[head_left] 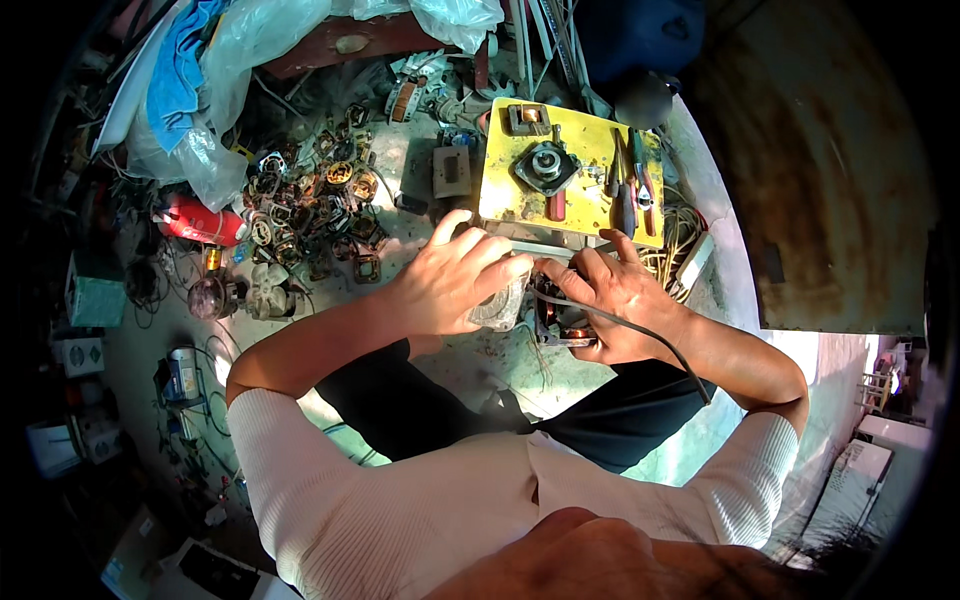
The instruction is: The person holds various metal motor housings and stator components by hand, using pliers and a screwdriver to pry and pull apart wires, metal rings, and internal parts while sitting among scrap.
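Copper-wound stators (310,205) heap the concrete floor (520,378) left of a scuffed yellow tabletop (592,212) bearing a dark, square motor housing (546,167); on its near side, the left hand's (452,278) fingers grip a dull metal casing (496,310), the right hand's (628,300) a copper-coiled motor part (570,334) beside grey cable (650,334)

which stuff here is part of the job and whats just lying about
Likely the job:
pale casing in left hand
coil part in right hand
cable
yellow board
tools

Probably just lying about:
blue cloth
red cylinder
plastic sheet
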`<action>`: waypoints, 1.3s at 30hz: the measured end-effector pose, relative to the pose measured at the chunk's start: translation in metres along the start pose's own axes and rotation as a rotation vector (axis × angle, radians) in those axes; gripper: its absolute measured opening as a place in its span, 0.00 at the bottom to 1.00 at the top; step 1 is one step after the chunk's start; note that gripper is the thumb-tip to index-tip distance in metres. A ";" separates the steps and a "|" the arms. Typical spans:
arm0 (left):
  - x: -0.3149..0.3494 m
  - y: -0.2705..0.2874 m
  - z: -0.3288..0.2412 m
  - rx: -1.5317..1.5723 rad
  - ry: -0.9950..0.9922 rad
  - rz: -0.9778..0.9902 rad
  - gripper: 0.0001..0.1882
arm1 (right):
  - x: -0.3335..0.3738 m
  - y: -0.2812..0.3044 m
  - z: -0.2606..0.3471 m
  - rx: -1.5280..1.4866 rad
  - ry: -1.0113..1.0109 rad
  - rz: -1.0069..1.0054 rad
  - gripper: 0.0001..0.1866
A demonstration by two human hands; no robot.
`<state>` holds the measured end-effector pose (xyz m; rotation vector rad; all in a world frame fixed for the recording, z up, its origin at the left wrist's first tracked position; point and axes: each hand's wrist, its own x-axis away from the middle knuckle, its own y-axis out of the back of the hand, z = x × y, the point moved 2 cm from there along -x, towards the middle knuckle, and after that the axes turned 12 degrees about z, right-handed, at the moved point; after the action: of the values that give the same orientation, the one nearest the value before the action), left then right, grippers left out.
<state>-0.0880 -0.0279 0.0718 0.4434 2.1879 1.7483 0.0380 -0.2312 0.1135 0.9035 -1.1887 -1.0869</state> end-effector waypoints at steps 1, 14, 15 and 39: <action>-0.001 0.001 -0.001 -0.012 0.005 -0.006 0.48 | 0.001 0.002 0.000 0.030 -0.001 -0.017 0.56; 0.084 0.023 0.076 -0.221 0.445 -0.111 0.45 | 0.100 -0.023 -0.085 0.077 -0.465 -0.020 0.48; 0.069 0.021 0.075 -0.239 0.486 -0.081 0.45 | 0.093 -0.029 -0.077 0.051 -0.476 0.026 0.48; 0.023 -0.125 0.138 1.633 0.921 -0.627 0.43 | -0.132 -0.034 -0.225 -0.567 -1.174 -0.067 0.51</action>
<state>-0.0566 0.0774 -0.0804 -0.8727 3.2931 -0.6005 0.2502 -0.1145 0.0094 -0.2396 -1.6067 -1.9782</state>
